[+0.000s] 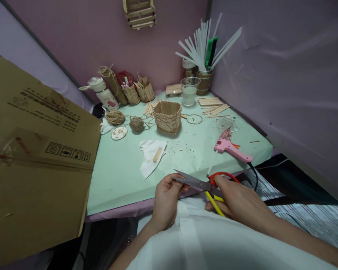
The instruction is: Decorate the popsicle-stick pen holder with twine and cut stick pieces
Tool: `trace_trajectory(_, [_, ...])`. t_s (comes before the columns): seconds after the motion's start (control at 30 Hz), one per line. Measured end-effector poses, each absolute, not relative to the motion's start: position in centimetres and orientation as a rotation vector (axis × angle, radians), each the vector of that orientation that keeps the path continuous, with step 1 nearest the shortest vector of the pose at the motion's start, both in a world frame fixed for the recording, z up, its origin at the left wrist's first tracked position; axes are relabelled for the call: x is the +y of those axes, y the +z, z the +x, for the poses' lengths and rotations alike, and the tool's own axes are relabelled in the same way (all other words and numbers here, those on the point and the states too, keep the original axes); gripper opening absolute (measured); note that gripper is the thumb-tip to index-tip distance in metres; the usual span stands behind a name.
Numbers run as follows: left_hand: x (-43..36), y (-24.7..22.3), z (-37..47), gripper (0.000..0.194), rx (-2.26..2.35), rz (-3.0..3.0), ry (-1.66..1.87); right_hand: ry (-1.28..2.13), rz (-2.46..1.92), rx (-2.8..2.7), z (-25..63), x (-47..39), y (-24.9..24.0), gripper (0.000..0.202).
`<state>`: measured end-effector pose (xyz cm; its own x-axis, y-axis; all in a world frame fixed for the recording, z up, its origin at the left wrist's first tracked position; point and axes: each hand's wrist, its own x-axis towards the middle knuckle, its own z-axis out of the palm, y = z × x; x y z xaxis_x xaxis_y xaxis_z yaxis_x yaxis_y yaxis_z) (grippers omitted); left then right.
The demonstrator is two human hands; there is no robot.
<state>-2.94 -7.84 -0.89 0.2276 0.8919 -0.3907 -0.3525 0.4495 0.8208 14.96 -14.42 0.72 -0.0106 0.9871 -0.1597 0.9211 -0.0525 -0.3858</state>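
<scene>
My right hand (236, 195) is closed around a pair of scissors (195, 182) with red and yellow handles. Their blades are parted and point left, just over the fingertips of my left hand (167, 198). Those fingers are pinched together by the blades; whatever they hold is too small or hidden to name. Both hands are at the table's front edge, above my white clothing. Beyond them, a white tissue (148, 157) carries a short wooden piece (157, 155). A pink hot glue gun (233, 148) lies to the right, a glue stick projecting from it toward my right hand.
A decorated wooden-stick basket (169, 118) stands mid-table, beside twine balls (136, 123). Behind are a plastic cup (189, 95) of liquid, craft sticks (211, 103), a bottle (103, 93) and a holder (205, 82) of glue sticks. A large cardboard box (39, 161) blocks the left.
</scene>
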Motion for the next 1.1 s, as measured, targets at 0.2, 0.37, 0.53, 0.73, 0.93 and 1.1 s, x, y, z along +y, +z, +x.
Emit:
trace_trajectory(0.2, [-7.8,-1.0,-3.0,0.018,0.987,0.689,0.938,0.563,-2.119,-2.114,14.8,-14.4,0.8,0.033])
trace_trajectory(0.37, [-7.8,-1.0,-3.0,0.018,0.991,0.707,0.931,0.528,-2.15,-2.147,14.8,-14.4,0.8,0.033])
trace_trajectory(0.53, [-7.9,-0.9,-3.0,0.018,0.98,0.717,0.921,0.538,-2.157,-2.147,14.9,-14.5,0.7,0.029])
trace_trajectory(0.73, [-7.9,-0.6,-3.0,0.015,0.972,0.683,0.895,0.594,-2.176,-2.149,14.8,-14.5,0.6,0.025])
trace_trajectory(0.93, [-7.8,-0.3,-3.0,0.015,0.975,0.706,0.864,0.765,-2.165,-2.086,15.0,-14.1,1.0,0.026])
trace_trajectory(1.1, [-7.8,-0.1,-3.0,0.019,1.002,0.645,0.853,1.002,-2.094,-1.842,15.5,-13.6,2.1,0.013])
